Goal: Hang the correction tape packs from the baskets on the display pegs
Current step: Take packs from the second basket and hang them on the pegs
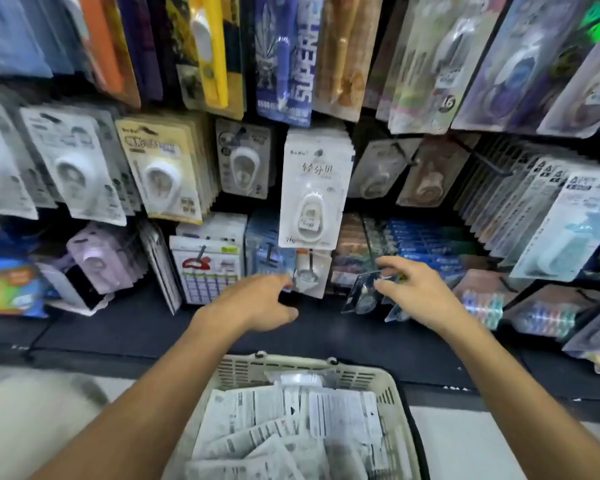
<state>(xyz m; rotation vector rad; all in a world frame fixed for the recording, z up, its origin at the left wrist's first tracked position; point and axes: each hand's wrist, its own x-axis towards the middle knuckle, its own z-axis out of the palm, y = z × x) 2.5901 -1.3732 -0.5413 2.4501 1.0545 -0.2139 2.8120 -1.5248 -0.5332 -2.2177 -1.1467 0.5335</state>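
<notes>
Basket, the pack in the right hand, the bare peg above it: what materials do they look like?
Basket: likely moulded plastic, matte beige; slotted walls.
Pack pinched by right hand: probably printed card under a clear glossy blister; it glints, though blurred.
Peg: apparently thin dark metal wire; straight, slender rod.

Cream basket (392, 386) with slotted walls, full of white packs (291, 424) printed in grey and black. White hanging pack (314, 188) with grey lettering. Pale yellow pack (160, 164) with a white tape case. Blue-and-white pack (284, 57) with white lettering. Orange card (101, 39) near the display's top left corner. Black display base (136, 327).
</notes>
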